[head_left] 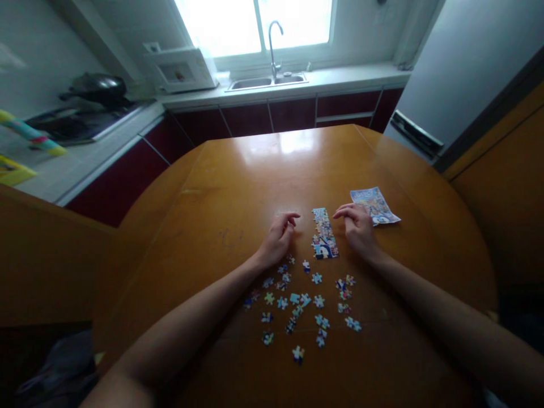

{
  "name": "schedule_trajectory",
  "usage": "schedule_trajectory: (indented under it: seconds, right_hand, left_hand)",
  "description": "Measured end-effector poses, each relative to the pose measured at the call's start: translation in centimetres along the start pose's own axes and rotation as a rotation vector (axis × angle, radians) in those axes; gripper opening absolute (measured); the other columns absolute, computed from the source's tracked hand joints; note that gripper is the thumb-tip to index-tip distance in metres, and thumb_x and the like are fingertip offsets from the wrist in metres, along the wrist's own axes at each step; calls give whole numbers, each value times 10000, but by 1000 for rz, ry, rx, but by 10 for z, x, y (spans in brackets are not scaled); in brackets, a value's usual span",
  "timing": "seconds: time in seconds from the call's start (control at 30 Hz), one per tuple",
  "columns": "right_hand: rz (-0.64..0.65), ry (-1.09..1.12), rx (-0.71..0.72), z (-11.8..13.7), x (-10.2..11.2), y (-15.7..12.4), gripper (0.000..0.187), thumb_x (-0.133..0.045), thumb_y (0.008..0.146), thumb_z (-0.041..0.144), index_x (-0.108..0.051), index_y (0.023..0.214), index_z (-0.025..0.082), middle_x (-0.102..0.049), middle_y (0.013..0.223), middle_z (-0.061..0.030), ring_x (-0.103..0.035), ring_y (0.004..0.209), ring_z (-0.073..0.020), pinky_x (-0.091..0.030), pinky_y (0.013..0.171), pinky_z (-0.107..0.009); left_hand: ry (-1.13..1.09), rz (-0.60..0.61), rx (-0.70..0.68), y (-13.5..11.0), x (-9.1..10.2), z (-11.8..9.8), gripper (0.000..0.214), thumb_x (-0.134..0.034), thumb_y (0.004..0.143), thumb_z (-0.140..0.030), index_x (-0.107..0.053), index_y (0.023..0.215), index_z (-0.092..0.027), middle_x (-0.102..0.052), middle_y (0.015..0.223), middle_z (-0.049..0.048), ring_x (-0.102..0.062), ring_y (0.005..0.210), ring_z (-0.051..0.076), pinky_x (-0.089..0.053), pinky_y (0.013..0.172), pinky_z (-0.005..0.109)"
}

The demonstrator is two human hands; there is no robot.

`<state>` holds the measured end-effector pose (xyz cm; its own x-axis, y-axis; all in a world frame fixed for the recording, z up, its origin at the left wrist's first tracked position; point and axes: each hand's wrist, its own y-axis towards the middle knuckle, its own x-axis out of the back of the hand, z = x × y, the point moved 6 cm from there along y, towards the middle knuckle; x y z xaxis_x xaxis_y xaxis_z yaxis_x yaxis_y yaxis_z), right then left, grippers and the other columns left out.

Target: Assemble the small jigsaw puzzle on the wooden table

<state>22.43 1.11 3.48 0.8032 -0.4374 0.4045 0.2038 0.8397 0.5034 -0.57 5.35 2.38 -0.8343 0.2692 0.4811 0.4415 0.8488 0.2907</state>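
Observation:
A joined strip of jigsaw puzzle (325, 233) lies upright in view on the table, between my two hands. To its left my left hand (277, 237) rests, loosely bent, the index finger stretched toward the strip, holding nothing. My right hand (359, 229) is at the strip's right side, fingers extended and slightly bent, apart from the strip and holding nothing visible. Behind the right hand a printed picture sheet (374, 203) lies partly covered by it. Loose puzzle pieces (318, 301) are scattered on the near side, several of them close to my left wrist.
The wooden table (238, 181) has rounded ends. Beyond it are a counter with a sink (250, 83), a faucet (271, 51) and a white microwave (182, 71). A dark pan (100, 88) sits on the stove at left; a fridge (459, 73) stands at right.

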Motion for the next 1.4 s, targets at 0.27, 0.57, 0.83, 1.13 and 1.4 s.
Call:
schedule_trajectory:
  seconds: [0.27,0.57,0.83,1.13,1.4]
  right_hand:
    - [476,-88,496,104,-20,-46,224,-545,927,118,-691,1038,247,-642,1035,-70,-519,980,-230,-469,875,-397]
    - [1044,-186,677,134,-59,-113,163,-549,987,271,-695,935,222,-614,1058,-67,-469,990,-223,-417,878,-390]
    - [1072,-138,687,129,-66,-116,244,-530,996,307,-674,821,216,-601,1038,-43,-460,966,-210,-397,863,-376]
    - [951,-8,657,127,-67,-109,134,-633,926,314,-677,865,204,-650,1030,-33,-498,987,-204,-415,914,-364]
    - [359,-101,243,48,-24,-17,36,-718,864,227,-742,891,225,-644,938,-62,-541,971,-233,-468,872,-389]
  left_hand:
    - [-119,-44,76,2,4,5,250,-430,940,-149,-642,1072,-158,-607,906,35,-577,892,167,-462,856,295]
    - [-99,-43,73,1,2,2,229,-457,948,-138,-647,1074,-152,-631,939,59,-577,895,177,-478,830,310]
    - [-74,-30,62,1,0,5,217,-467,969,-177,-646,1088,-151,-623,932,56,-567,870,175,-473,800,309]
    - [-68,-14,66,1,1,1,224,-456,971,-186,-646,1086,-156,-627,957,60,-581,894,179,-475,825,314]
    - [110,61,-71,-2,-4,-9,219,-494,904,-85,-663,1003,-185,-602,965,51,-536,968,199,-462,890,355]
